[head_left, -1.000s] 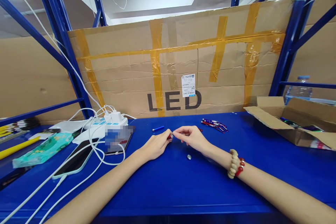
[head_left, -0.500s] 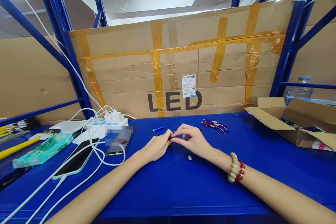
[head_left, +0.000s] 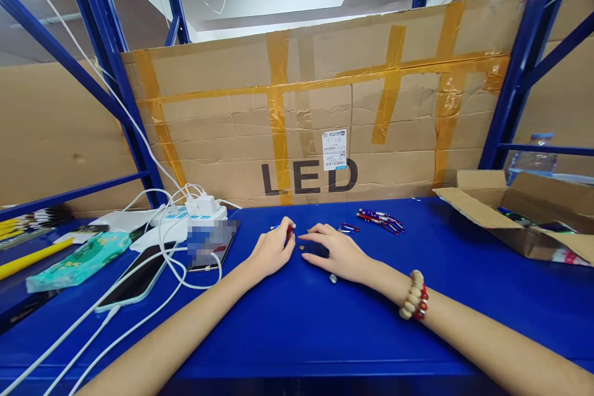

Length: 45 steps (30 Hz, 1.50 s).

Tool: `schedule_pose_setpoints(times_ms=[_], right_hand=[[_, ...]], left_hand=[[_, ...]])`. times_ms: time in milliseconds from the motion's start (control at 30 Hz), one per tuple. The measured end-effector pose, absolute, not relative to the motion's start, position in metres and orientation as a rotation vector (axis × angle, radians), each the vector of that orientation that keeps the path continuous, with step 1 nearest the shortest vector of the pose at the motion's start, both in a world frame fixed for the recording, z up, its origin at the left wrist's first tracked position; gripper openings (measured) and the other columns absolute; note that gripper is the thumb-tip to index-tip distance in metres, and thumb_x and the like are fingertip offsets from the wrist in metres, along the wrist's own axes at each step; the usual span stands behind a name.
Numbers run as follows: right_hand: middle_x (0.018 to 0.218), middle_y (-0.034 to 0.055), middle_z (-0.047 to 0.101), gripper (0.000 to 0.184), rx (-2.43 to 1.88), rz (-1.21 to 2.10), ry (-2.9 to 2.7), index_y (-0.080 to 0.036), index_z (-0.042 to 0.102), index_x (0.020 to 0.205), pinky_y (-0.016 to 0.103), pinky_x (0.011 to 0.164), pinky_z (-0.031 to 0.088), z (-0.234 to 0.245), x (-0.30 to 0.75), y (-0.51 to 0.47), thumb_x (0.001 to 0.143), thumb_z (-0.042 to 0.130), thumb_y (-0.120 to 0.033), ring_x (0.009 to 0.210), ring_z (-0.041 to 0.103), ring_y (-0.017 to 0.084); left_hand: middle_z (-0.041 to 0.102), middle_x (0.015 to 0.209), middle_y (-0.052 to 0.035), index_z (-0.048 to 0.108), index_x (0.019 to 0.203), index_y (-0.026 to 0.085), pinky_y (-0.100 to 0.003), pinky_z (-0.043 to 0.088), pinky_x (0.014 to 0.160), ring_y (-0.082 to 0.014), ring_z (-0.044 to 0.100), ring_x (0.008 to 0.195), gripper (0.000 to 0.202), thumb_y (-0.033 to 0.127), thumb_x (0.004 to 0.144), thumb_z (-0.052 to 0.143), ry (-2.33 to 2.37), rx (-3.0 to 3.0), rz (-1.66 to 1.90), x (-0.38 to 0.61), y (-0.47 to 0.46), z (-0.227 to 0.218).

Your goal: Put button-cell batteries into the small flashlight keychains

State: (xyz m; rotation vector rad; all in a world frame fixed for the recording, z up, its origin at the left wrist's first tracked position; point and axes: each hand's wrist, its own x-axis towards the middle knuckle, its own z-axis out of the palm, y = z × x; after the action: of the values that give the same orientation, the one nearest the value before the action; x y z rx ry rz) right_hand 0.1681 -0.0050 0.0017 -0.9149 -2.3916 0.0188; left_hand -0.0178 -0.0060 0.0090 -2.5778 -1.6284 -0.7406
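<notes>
My left hand (head_left: 271,252) is closed around a red pen part (head_left: 290,229), whose shiny end shows above the fingers. My right hand (head_left: 341,252) hovers just to its right, thumb and fingers apart, holding nothing. Between the two hands a tiny brownish piece (head_left: 301,247) lies on the blue tabletop (head_left: 297,328). A small clear, shiny piece (head_left: 333,279) rests just under the right hand. Behind the right fingers are slim red pen pieces (head_left: 349,228). A blue pen barrel (head_left: 274,228) is mostly hidden behind the left hand.
Several red and purple pens (head_left: 380,221) lie farther back. An open cardboard box (head_left: 524,241) stands right. On the left are a phone (head_left: 137,278), tangled white cables (head_left: 179,272), a power strip (head_left: 204,213) and a green packet (head_left: 81,260). A cardboard wall (head_left: 223,142) closes the back.
My hands have separated: the left has drawn back leftward with the red pen part, and the right has let go of it, its fingers now spread and lower.
</notes>
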Motion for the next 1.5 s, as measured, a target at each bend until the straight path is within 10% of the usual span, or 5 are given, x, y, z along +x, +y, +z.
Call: schedule_pose_setpoints(times_ms=[467,1267,1500], right_hand=[[0.084,0.0061,0.065,0.015,-1.167,-0.019,-2.417,-0.021,0.069,0.086,0.032,0.069,0.044,0.003,0.169,0.004,0.082,0.054,-0.019,0.084,0.057,0.021],[0.081,0.0044,0.063,0.028,-0.738,0.303,-1.964,-0.018,0.067,0.071,0.021,0.048,0.039,0.013,0.16,-0.011,0.083,0.051,-0.038,0.061,0.054,0.01],[0.051,-0.0043,0.057,0.036,-0.823,0.467,-2.539,-0.021,0.067,0.069,0.019,0.044,0.034,0.023,0.183,-0.009,0.054,0.072,-0.053,0.046,0.051,0.009]], left_hand=[[0.059,0.079,0.0006,0.038,0.093,0.023,-0.026,0.041,0.058,-0.0176,0.059,0.07,0.009,0.025,0.087,0.031,-1.391,-2.786,-0.522,-0.015,-0.014,0.016],[0.063,0.09,-0.0057,0.04,0.098,0.021,-0.031,0.044,0.068,-0.0228,0.062,0.081,0.026,0.038,0.092,0.021,-1.493,-2.89,-0.566,-0.01,-0.016,0.013],[0.062,0.091,-0.0023,0.038,0.104,0.024,-0.031,0.045,0.069,-0.0218,0.062,0.082,0.023,0.038,0.092,0.023,-1.595,-2.722,-0.548,-0.013,-0.014,0.015]])
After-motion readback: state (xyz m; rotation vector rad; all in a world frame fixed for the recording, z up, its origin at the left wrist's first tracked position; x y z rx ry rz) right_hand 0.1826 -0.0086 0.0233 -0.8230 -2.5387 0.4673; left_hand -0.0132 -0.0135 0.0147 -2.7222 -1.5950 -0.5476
